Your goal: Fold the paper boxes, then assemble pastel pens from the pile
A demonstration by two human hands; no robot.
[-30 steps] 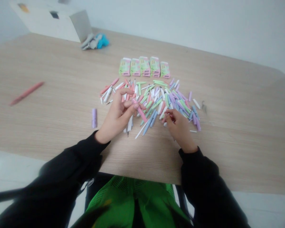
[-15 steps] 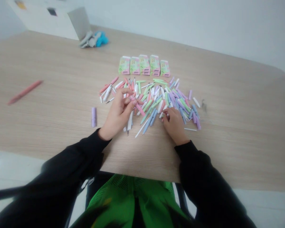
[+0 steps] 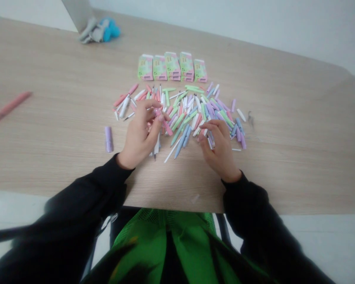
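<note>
In my left hand (image 3: 143, 128) a short pink pen barrel (image 3: 167, 127) is pinched between thumb and fingers, pointing down to the right. That hand hovers over the left part of a loose heap of pen parts (image 3: 192, 112) in white, green, pink, blue and purple. At the heap's right front edge is my right hand (image 3: 219, 148), its thumb and fingers apart, with nothing that I can make out between them. Blue pens (image 3: 182, 144) lie between the hands. A small pale scrap (image 3: 195, 198) shows near the table's front edge.
Several green-and-pink boxes (image 3: 172, 65) stand in a row behind the heap. One purple cap (image 3: 108, 139) stands left of my left hand. A red pen (image 3: 10, 107) lies far left. Grey and blue crumpled cloth (image 3: 102, 30) rests at the back left beside a white box (image 3: 79, 14).
My right hand has opened its fingers and lifted a little from the heap. The pale scrap has appeared near the front edge. My left hand keeps the pink barrel. The camera view has shifted.
</note>
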